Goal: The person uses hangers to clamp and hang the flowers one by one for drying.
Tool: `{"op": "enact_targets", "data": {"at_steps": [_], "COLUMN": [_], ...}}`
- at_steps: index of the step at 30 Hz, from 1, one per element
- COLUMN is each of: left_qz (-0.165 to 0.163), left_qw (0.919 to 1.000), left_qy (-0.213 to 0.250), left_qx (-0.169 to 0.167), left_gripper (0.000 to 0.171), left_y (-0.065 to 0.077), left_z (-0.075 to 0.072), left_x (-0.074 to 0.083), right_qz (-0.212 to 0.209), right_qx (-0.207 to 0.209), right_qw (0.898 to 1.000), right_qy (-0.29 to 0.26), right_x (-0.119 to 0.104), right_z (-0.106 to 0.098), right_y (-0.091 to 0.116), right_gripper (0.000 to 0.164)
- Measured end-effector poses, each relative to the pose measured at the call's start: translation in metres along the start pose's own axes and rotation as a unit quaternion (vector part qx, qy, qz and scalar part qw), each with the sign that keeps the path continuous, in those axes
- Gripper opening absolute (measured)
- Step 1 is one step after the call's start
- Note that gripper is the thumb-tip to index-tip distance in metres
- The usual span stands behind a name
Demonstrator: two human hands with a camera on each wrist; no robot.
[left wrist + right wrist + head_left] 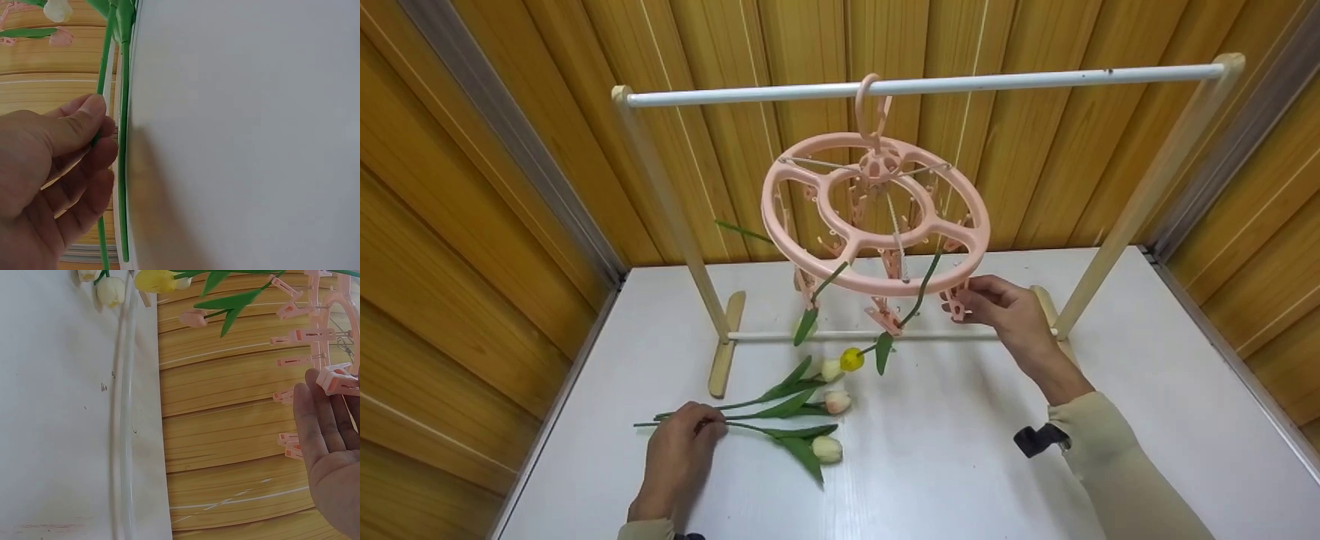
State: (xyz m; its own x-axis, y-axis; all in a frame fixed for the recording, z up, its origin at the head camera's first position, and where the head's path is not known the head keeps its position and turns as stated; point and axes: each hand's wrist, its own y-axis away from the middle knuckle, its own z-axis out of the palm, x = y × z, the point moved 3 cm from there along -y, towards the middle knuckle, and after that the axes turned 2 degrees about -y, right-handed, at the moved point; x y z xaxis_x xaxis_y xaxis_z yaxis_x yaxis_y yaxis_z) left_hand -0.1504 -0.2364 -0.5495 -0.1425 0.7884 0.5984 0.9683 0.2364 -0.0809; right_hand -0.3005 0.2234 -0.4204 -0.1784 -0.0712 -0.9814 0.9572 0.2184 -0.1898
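A pink round clip hanger (877,285) with dangling clothes pegs hangs from a white rail. My right hand (1020,326) holds a pink clothes peg (337,381) at the hanger's right edge; the thumb is hidden in the right wrist view. My left hand (682,450) pinches a green artificial tulip stem (104,67) between thumb and fingers. A second stem (125,152) lies beside it on the table. These tulips have pale heads, among them a white one (827,450) and a pinkish one (837,402). A yellow tulip (852,359) hangs from a front peg.
The wooden stand's white rail (1035,81) spans above the white table (930,465), with a lower bar (937,334) near the surface. Another green stem (742,230) sticks out left of the hanger. A pink tulip (194,319) hangs farther back. Wood-patterned walls (495,225) surround the table.
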Motion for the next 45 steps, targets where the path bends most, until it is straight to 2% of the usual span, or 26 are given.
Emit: {"op": "enact_targets", "data": {"at_steps": [4,8,12,17,20,22,24,27,28,29,31,35,36,41,45], "left_qz": [0.008,-0.003,-0.037,-0.065,-0.083,-0.105,-0.131,-0.16,-0.167,-0.169,-0.172,-0.172,-0.172,-0.177,-0.169], "left_qw": [0.9985,0.991,0.9767,0.9519,0.9338,0.9154,0.8946,0.8559,0.8482,0.837,0.8228,0.8094,0.8092,0.798,0.7959], "left_qy": [0.041,0.099,0.151,0.211,0.254,0.299,0.343,0.422,0.436,0.457,0.485,0.513,0.516,0.533,0.54], "left_qx": [0.034,0.09,0.148,0.212,0.238,0.248,0.254,0.252,0.25,0.248,0.24,0.228,0.223,0.218,0.217], "left_gripper": [0.018,0.015,0.015,0.016,0.016,0.02,0.027,0.039,0.042,0.046,0.053,0.056,0.054,0.042,0.038], "left_y": [0.0,0.001,0.002,0.003,0.003,0.003,0.003,0.003,0.002,0.002,0.001,0.0,0.0,0.002,0.003], "left_z": [0.001,0.002,0.004,0.007,0.008,0.009,0.01,0.011,0.012,0.012,0.013,0.011,0.01,0.005,0.0], "left_x": [0.003,0.004,0.006,0.012,0.017,0.02,0.022,0.023,0.022,0.022,0.021,0.024,0.025,0.035,0.044], "right_qz": [-0.003,-0.004,-0.003,-0.001,0.001,0.002,0.001,0.0,-0.001,-0.001,-0.003,-0.006,-0.006,-0.002,0.0], "right_qx": [0.0,-0.002,-0.003,-0.002,-0.002,-0.004,-0.006,-0.008,-0.009,-0.008,-0.008,-0.007,-0.007,-0.015,-0.022], "right_qw": [1.0,1.0,1.0,1.0,1.0,1.0,1.0,1.0,1.0,1.0,1.0,1.0,1.0,1.0,0.999], "right_qy": [-0.01,-0.009,-0.005,-0.01,-0.011,-0.01,-0.007,-0.001,0.002,0.004,0.01,0.018,0.019,0.016,0.032], "right_x": [0.0,-0.001,-0.002,-0.001,-0.001,-0.002,-0.002,-0.003,-0.004,-0.004,-0.004,-0.006,-0.006,-0.007,-0.009], "right_z": [0.0,0.0,0.0,-0.001,-0.001,-0.001,-0.001,-0.001,-0.001,-0.001,-0.002,-0.003,-0.003,-0.002,-0.001], "right_y": [0.001,0.001,0.001,0.001,0.002,0.002,0.002,0.002,0.002,0.002,0.003,0.004,0.004,0.005,0.006], "right_gripper": [0.027,0.027,0.027,0.026,0.025,0.024,0.025,0.026,0.027,0.026,0.025,0.024,0.024,0.029,0.031]}}
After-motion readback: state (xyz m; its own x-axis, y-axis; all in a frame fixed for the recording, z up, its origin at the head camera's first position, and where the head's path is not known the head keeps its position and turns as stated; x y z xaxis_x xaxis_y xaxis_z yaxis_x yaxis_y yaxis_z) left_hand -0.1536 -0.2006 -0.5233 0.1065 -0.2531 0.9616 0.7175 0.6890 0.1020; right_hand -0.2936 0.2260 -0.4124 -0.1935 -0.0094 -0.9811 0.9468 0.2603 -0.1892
